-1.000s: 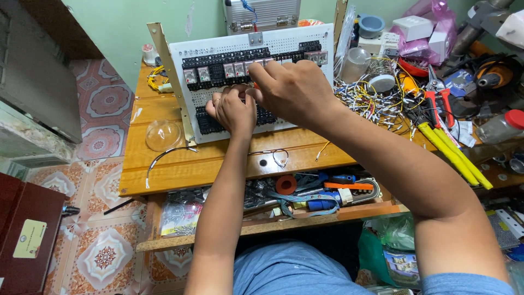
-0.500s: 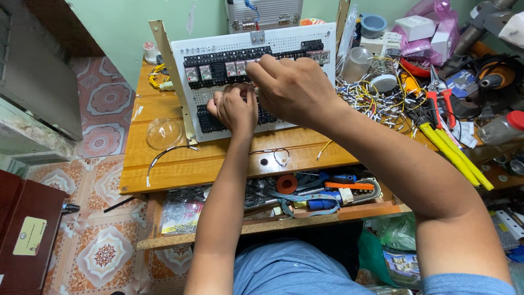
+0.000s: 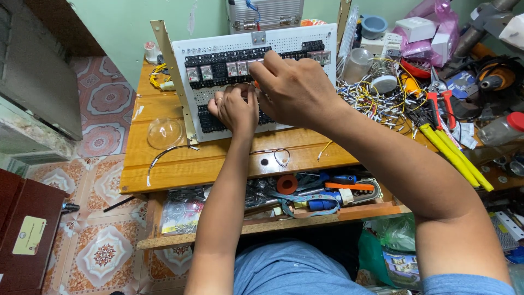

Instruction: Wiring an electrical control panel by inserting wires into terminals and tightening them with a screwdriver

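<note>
Two bare forearms, uncovered from wrist to elbow, no watch or bracelet. Left hand [image 3: 236,109] with a thin ring on one finger; right hand [image 3: 295,90] ringless on its visible side. Blue short sleeve edge at the right upper arm. Blue-grey cloth over the lap, faintly creased, at bottom centre.

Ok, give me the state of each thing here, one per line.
white perforated panel: propped up tilted on the desk
left hand: closed, pressed on panel's lower part
right hand: fingers pinched at the relay row
clear dome: lying on desk, apart
yellow-handled cutters: lying untouched
</note>
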